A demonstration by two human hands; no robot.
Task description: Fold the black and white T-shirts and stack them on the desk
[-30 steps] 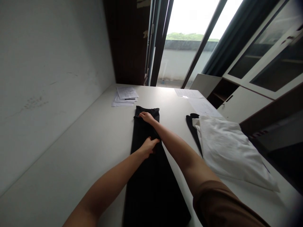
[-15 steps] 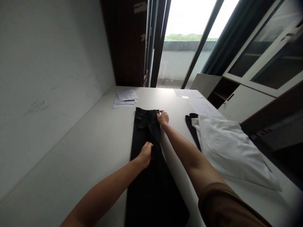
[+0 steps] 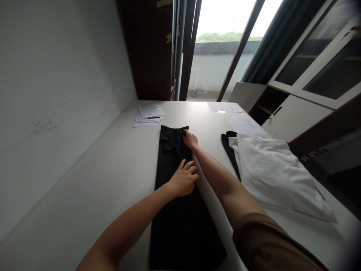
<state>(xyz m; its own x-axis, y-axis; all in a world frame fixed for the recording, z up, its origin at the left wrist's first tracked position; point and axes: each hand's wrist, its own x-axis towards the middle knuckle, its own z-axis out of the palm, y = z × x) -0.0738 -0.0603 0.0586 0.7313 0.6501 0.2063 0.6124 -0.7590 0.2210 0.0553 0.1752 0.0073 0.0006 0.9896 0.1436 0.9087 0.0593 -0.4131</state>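
A long black garment (image 3: pixel 177 218) lies folded in a narrow strip down the middle of the white table (image 3: pixel 93 180). My left hand (image 3: pixel 184 180) lies flat on it about halfway along, fingers spread and open. My right hand (image 3: pixel 190 139) reaches to the garment's far end and its fingers are closed on the right edge of the cloth there. The far end is slightly rumpled.
A white garment (image 3: pixel 270 173) lies on a dark one (image 3: pixel 229 150) at the table's right. A stack of papers (image 3: pixel 149 114) sits at the far left, loose sheets (image 3: pixel 225 108) at the far right. A wall runs along the left; cabinets stand right.
My left hand has gone from a pinch on the cloth to lying flat with spread fingers. My right hand moved from the top middle to the far right edge of the garment.
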